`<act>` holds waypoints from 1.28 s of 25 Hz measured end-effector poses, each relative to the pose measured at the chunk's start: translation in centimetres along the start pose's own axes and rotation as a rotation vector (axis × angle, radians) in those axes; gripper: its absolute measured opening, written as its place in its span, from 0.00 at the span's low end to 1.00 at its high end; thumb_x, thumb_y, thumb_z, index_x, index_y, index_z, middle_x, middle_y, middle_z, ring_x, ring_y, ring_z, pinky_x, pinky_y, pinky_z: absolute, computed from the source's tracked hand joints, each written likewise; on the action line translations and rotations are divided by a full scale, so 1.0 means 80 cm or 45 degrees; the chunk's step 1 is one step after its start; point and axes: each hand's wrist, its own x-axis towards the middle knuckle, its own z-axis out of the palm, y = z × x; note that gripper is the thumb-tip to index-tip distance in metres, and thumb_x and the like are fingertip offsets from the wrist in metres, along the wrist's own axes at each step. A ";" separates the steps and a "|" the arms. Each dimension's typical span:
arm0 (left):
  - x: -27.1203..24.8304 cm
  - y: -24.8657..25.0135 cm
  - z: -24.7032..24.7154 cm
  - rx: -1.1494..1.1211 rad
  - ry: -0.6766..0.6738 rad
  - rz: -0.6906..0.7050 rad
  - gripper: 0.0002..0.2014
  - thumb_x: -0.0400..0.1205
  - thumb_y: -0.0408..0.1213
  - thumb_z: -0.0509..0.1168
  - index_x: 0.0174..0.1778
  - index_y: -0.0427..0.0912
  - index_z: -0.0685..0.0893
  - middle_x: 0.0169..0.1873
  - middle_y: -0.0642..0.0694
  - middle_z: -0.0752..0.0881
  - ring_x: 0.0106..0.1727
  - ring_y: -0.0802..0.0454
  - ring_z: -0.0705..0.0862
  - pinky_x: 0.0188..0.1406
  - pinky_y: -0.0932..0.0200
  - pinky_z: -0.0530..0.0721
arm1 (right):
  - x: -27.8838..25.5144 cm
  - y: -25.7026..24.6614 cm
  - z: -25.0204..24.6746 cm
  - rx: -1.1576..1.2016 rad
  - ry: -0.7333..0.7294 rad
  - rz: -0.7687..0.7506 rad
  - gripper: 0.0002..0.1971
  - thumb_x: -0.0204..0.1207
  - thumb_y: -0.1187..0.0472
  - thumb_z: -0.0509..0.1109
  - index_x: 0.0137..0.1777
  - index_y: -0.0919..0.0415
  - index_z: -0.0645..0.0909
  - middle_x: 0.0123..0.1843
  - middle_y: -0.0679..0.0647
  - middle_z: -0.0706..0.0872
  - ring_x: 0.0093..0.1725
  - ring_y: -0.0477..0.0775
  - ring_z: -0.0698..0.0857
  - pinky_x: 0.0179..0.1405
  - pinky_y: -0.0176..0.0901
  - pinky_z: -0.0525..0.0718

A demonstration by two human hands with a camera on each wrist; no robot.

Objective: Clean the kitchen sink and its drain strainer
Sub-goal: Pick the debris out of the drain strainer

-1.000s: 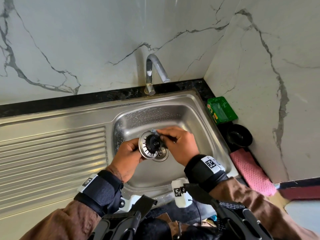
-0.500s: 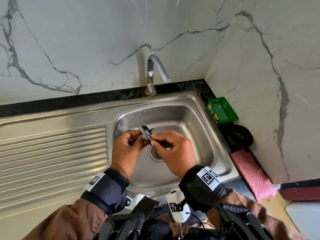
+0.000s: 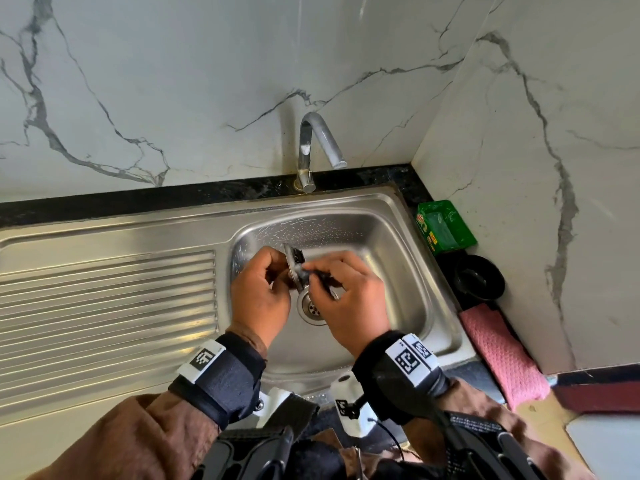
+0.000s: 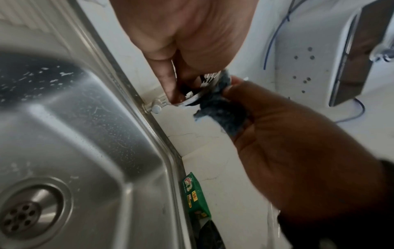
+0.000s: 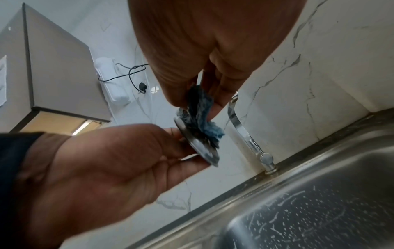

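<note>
Over the steel sink (image 3: 398,271) my left hand (image 3: 277,268) pinches the round metal drain strainer (image 3: 294,268) by its rim, holding it on edge. My right hand (image 3: 313,277) pinches a small blue-grey scrub pad against the strainer's face. In the left wrist view the pad (image 4: 219,109) lies against the strainer (image 4: 204,87) between my left hand (image 4: 177,87) and right hand (image 4: 298,151). From the right wrist, the pad (image 5: 202,121) covers part of the strainer (image 5: 198,148). Below the hands the drain (image 3: 311,308) stands uncovered.
The tap (image 3: 311,147) rises behind the basin, its spout over the far side. A ribbed drainboard (image 3: 104,306) lies to the left. On the right counter sit a green soap box (image 3: 445,226), a black bowl (image 3: 479,277) and a pink cloth (image 3: 502,355).
The strainer has turned from facing up near the drain to standing on edge, held a little higher. My right hand has moved with the pad onto its face.
</note>
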 end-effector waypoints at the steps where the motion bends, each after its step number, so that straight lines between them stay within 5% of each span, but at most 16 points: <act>1: -0.002 0.003 0.000 0.085 0.003 0.085 0.15 0.75 0.19 0.68 0.38 0.47 0.79 0.36 0.49 0.86 0.40 0.52 0.87 0.38 0.65 0.84 | 0.009 -0.007 -0.001 0.013 0.023 0.000 0.09 0.74 0.67 0.77 0.51 0.56 0.92 0.50 0.47 0.88 0.46 0.40 0.87 0.49 0.28 0.84; 4: -0.007 0.011 0.001 0.131 -0.003 0.188 0.17 0.74 0.18 0.68 0.38 0.48 0.78 0.37 0.51 0.85 0.41 0.53 0.86 0.39 0.70 0.80 | 0.019 -0.009 -0.005 0.039 0.087 0.014 0.08 0.75 0.64 0.78 0.52 0.56 0.92 0.49 0.46 0.88 0.47 0.37 0.86 0.49 0.24 0.82; 9: -0.007 0.005 -0.005 0.079 0.036 0.137 0.15 0.73 0.17 0.68 0.40 0.44 0.80 0.37 0.51 0.86 0.41 0.54 0.86 0.39 0.63 0.86 | -0.008 0.002 -0.009 -0.030 0.017 0.096 0.06 0.72 0.60 0.82 0.48 0.54 0.91 0.45 0.44 0.89 0.42 0.38 0.87 0.45 0.25 0.83; 14: -0.010 0.004 -0.004 0.197 -0.051 0.351 0.16 0.71 0.14 0.67 0.41 0.42 0.81 0.40 0.50 0.82 0.42 0.52 0.83 0.42 0.58 0.85 | 0.027 -0.004 -0.012 0.222 0.001 0.462 0.07 0.74 0.62 0.79 0.50 0.54 0.91 0.38 0.46 0.91 0.35 0.39 0.89 0.37 0.36 0.90; 18: -0.004 0.001 -0.010 0.130 -0.035 0.250 0.17 0.72 0.15 0.66 0.44 0.43 0.82 0.41 0.51 0.85 0.44 0.55 0.85 0.45 0.64 0.85 | -0.002 -0.004 -0.004 -0.030 -0.018 0.301 0.06 0.72 0.59 0.80 0.49 0.52 0.91 0.44 0.45 0.89 0.40 0.42 0.88 0.43 0.42 0.89; 23: -0.014 -0.002 -0.010 -0.029 -0.180 0.069 0.14 0.78 0.21 0.67 0.49 0.46 0.83 0.45 0.54 0.88 0.48 0.60 0.87 0.48 0.65 0.86 | 0.029 0.002 -0.018 0.085 0.099 0.384 0.07 0.75 0.57 0.78 0.51 0.47 0.90 0.46 0.44 0.90 0.43 0.43 0.90 0.44 0.47 0.91; 26: -0.009 -0.001 -0.008 -0.204 -0.153 -0.080 0.10 0.79 0.24 0.69 0.50 0.44 0.84 0.43 0.52 0.89 0.43 0.61 0.88 0.43 0.63 0.86 | 0.018 -0.009 -0.007 0.047 -0.015 0.261 0.09 0.75 0.58 0.78 0.55 0.50 0.91 0.50 0.45 0.88 0.45 0.43 0.89 0.45 0.46 0.91; 30: -0.013 -0.002 -0.010 -0.522 -0.102 -0.289 0.11 0.80 0.22 0.68 0.50 0.43 0.84 0.45 0.44 0.91 0.47 0.48 0.90 0.45 0.53 0.90 | -0.017 -0.001 -0.004 -0.055 -0.144 -0.049 0.08 0.74 0.63 0.79 0.52 0.57 0.92 0.51 0.49 0.85 0.47 0.41 0.86 0.48 0.35 0.87; 32: -0.011 -0.005 -0.015 -0.734 -0.081 -0.420 0.13 0.80 0.20 0.65 0.51 0.43 0.85 0.47 0.47 0.92 0.49 0.51 0.91 0.46 0.55 0.90 | -0.012 0.009 -0.013 -0.117 -0.196 0.046 0.06 0.74 0.61 0.79 0.50 0.56 0.92 0.51 0.49 0.87 0.46 0.43 0.87 0.46 0.41 0.89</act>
